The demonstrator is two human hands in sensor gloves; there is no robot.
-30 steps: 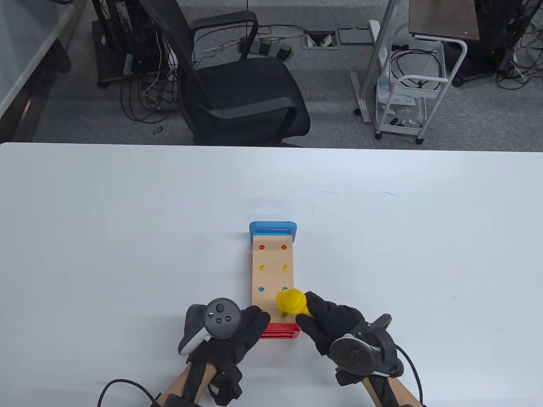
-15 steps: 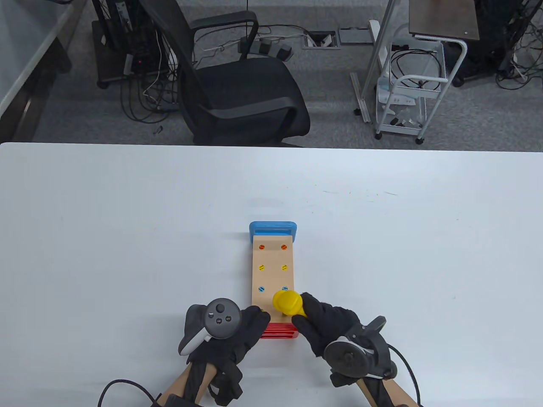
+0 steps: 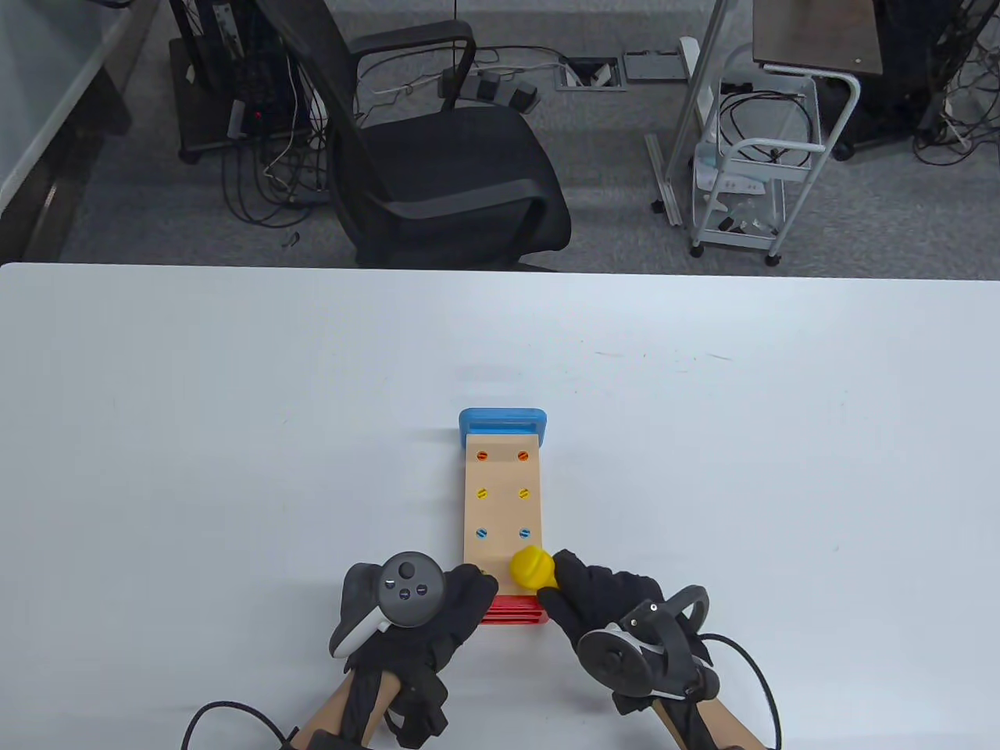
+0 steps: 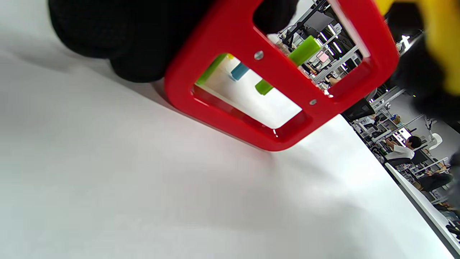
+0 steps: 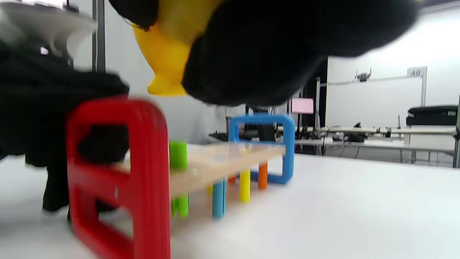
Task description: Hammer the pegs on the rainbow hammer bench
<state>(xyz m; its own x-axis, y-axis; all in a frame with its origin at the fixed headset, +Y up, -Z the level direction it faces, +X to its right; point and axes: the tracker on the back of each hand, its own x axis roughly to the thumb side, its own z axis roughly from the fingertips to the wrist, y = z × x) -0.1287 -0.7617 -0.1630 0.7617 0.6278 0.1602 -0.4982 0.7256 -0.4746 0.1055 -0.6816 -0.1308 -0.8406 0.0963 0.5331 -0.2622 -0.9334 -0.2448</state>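
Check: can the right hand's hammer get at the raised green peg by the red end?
Probably yes. The right hand holds the yellow hammer just above the green peg, which stands proud of the board. The left hand grips the red end frame beside it, apparently clear.

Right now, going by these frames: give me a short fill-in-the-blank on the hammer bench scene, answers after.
1. The right hand grips a hammer whose head is ____ in colour.
2. The left hand rests at the bench's ____ end frame.
3. The peg that sticks up above the board is ____.
4. The far end frame is ____.

Missing words: yellow; red; green; blue
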